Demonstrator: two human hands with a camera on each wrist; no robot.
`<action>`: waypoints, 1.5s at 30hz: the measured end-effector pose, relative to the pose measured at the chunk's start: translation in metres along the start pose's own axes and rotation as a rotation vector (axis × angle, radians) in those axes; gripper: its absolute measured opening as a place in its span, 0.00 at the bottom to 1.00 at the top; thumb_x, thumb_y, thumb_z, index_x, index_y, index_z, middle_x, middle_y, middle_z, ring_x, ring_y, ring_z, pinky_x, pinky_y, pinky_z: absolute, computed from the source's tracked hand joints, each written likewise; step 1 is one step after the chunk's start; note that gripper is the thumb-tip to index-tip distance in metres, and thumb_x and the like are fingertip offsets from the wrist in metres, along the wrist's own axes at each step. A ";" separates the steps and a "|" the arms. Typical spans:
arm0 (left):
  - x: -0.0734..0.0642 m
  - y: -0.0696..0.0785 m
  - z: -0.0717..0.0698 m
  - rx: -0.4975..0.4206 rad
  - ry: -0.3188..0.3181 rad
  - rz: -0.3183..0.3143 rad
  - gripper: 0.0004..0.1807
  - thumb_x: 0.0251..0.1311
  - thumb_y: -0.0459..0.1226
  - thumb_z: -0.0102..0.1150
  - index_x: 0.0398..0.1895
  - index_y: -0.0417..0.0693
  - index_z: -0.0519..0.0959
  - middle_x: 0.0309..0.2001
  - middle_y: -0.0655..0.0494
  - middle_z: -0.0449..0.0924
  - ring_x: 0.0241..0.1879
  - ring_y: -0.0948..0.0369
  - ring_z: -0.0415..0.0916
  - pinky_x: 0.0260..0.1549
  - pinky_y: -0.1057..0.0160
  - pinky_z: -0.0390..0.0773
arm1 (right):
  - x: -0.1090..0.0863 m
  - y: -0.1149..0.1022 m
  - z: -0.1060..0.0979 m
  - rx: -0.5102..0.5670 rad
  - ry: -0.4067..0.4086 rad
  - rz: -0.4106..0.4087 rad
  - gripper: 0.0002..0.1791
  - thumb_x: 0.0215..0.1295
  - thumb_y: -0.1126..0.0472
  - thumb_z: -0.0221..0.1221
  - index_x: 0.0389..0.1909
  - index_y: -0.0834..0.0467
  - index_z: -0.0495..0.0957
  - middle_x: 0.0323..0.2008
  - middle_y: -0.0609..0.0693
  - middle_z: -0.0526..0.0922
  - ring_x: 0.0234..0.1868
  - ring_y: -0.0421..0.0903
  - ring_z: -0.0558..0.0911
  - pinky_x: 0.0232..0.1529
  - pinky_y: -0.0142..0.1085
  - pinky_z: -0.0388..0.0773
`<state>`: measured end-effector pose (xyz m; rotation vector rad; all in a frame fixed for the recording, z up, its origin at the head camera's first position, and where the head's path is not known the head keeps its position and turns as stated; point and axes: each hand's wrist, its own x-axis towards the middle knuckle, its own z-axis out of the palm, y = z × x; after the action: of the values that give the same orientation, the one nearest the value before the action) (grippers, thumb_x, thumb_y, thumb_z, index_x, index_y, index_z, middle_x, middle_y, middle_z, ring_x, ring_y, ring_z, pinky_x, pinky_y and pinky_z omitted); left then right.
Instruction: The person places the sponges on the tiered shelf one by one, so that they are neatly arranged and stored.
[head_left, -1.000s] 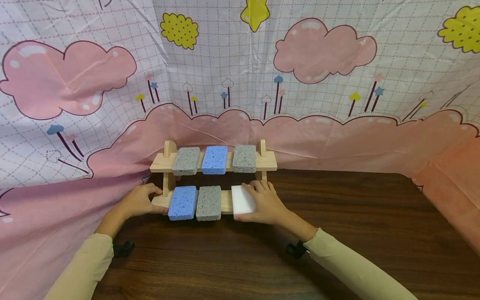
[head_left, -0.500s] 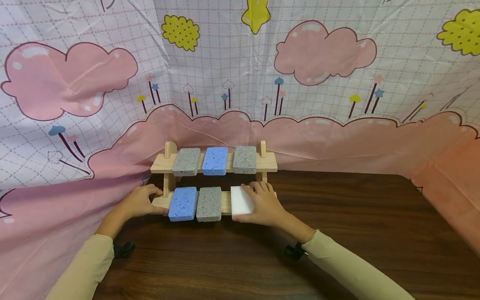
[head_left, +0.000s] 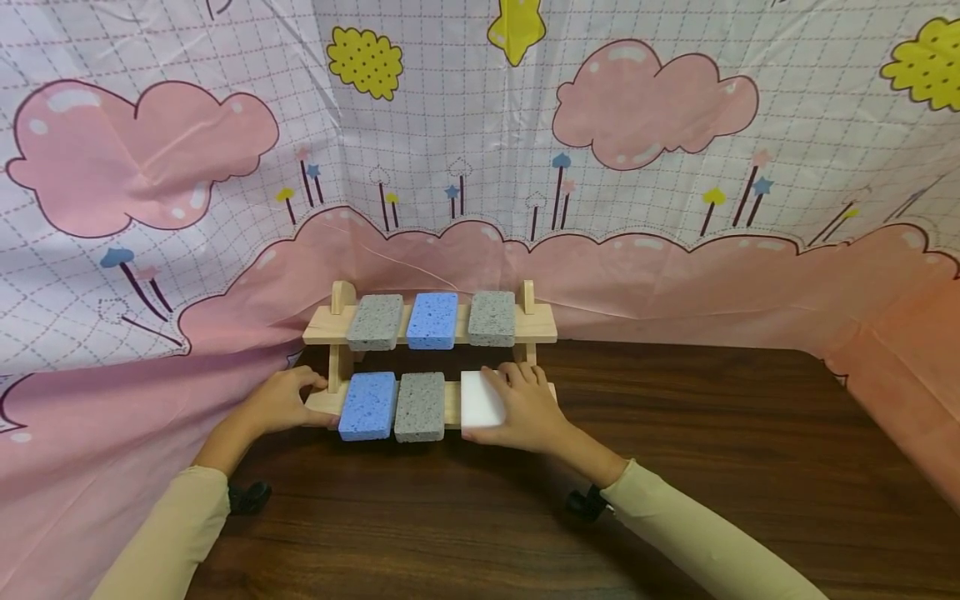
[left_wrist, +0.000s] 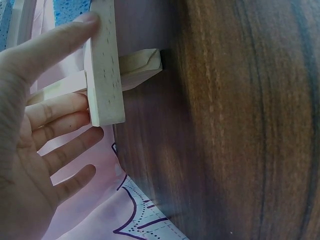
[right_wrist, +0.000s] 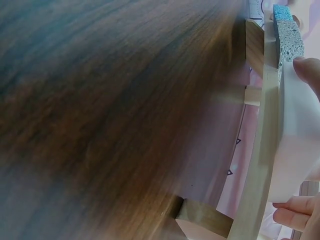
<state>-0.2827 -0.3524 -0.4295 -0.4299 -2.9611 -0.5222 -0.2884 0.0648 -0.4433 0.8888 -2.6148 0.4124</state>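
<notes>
In the head view a two-tier wooden rack (head_left: 318, 325) carries rectangular sponges. My right hand (head_left: 531, 410) holds a white sponge (head_left: 478, 400) at the right part of the lower board (head_left: 452, 405), thumb at its front edge and fingers on its far side. The right wrist view shows the white sponge (right_wrist: 298, 130) lying along the board, near a speckled one. At the rack's left end my left hand (head_left: 279, 403) pinches the lower board (left_wrist: 106, 75), thumb on one side and fingertips on the other. A blue sponge (head_left: 367, 406) and a grey sponge (head_left: 420, 407) sit between my hands.
Two grey sponges, left (head_left: 376, 321) and right (head_left: 492, 317), flank a blue sponge (head_left: 432, 320) on the upper board. The rack stands on a dark wooden table (head_left: 712, 433). A patterned pink and white cloth (head_left: 637, 275) hangs behind and along both sides.
My right hand and the white sponge have shifted slightly left along the lower board, narrowing the gap to the grey sponge. My left hand keeps its place on the rack.
</notes>
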 end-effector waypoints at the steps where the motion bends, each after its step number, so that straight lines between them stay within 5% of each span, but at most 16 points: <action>1: 0.000 0.000 0.000 0.000 0.001 0.001 0.42 0.38 0.62 0.79 0.49 0.40 0.85 0.51 0.45 0.83 0.48 0.49 0.79 0.51 0.45 0.78 | 0.000 0.000 0.000 -0.002 -0.003 0.003 0.58 0.42 0.23 0.67 0.70 0.56 0.72 0.57 0.58 0.76 0.55 0.56 0.74 0.62 0.58 0.67; 45: 0.000 -0.001 -0.001 0.007 0.023 0.049 0.40 0.37 0.62 0.80 0.47 0.41 0.85 0.48 0.47 0.84 0.45 0.52 0.80 0.47 0.50 0.78 | 0.001 -0.008 0.001 -0.006 -0.007 0.015 0.61 0.44 0.22 0.66 0.74 0.57 0.67 0.65 0.62 0.72 0.63 0.59 0.72 0.64 0.61 0.67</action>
<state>-0.2834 -0.3539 -0.4286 -0.4911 -2.9210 -0.5082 -0.2848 0.0577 -0.4427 0.8707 -2.6293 0.4057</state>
